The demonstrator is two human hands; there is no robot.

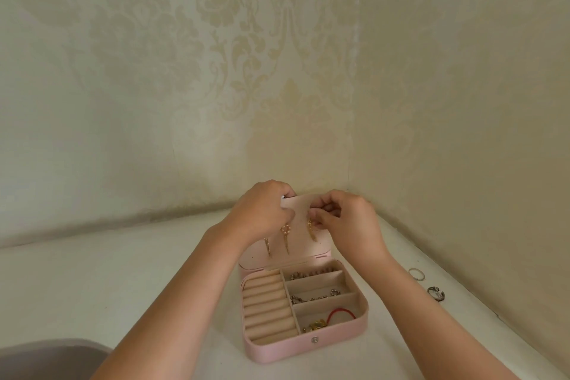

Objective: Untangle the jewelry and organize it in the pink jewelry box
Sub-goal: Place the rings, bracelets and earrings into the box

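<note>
Pink jewelry box (308,347) sits open on the white counter (154,271) in the wall corner, snap (314,340) facing the person. Its long axis runs left-right and its lid (297,242) stands upright at the far side. Base: ring rolls (268,305) at left hold nothing, with three compartments at right. The far one holds a beaded chain (311,274), the middle a link chain (314,298), the near a red cord (340,315) and a gold piece (317,324). On the lid panel, long axes vertical, hang a spike earring (267,246), a pearl-ringed earring (286,237) and a gold drop earring (311,233). Left hand (262,210) curls over the lid's upper left edge, hiding the spike earring's top. Right hand (348,219) pinches thumb to forefinger at the gold drop earring's top; the exact contact is hard to make out. A silver ring (416,274) and a dark ring (436,293) lie on the counter to the right. A sink (46,358) is cut off at lower left.
</note>
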